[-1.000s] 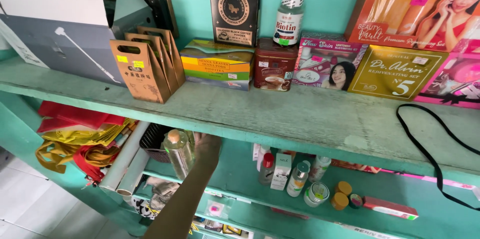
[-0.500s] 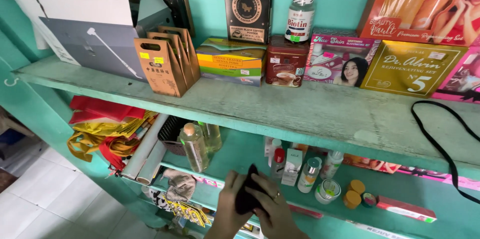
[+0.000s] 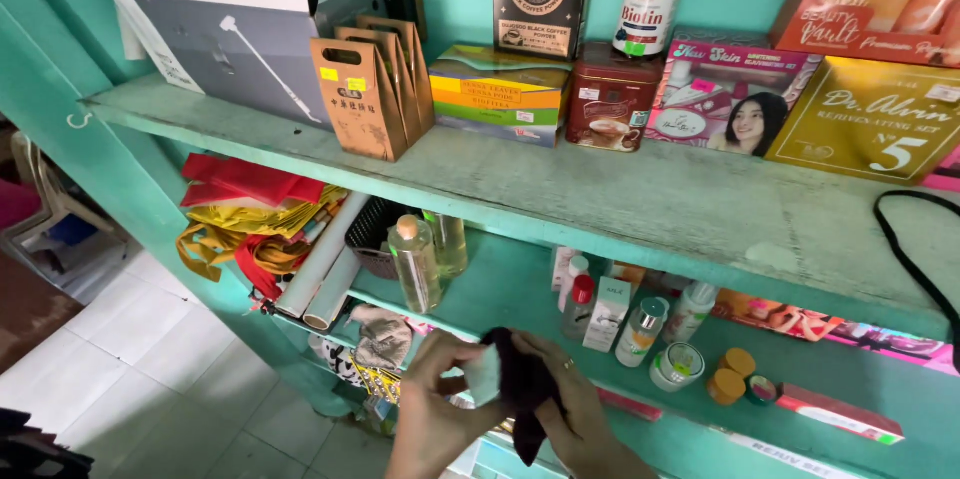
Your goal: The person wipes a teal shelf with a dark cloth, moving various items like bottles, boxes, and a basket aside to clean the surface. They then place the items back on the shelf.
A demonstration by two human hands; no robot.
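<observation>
In front of the lower teal shelf (image 3: 520,284), a dark cloth (image 3: 522,384) and a small white object (image 3: 481,376) are now gripped between the left hand (image 3: 440,409) and right hand (image 3: 565,409), fingers closed around them. A second ago only one arm reached toward that shelf; since then both hands have met over the cloth. Just beyond stands a clear bottle (image 3: 415,264), and further right small cosmetic bottles (image 3: 620,314).

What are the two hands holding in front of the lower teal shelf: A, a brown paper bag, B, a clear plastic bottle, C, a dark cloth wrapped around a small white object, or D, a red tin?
C: both hands grip a dark cloth around a small white object.
</observation>
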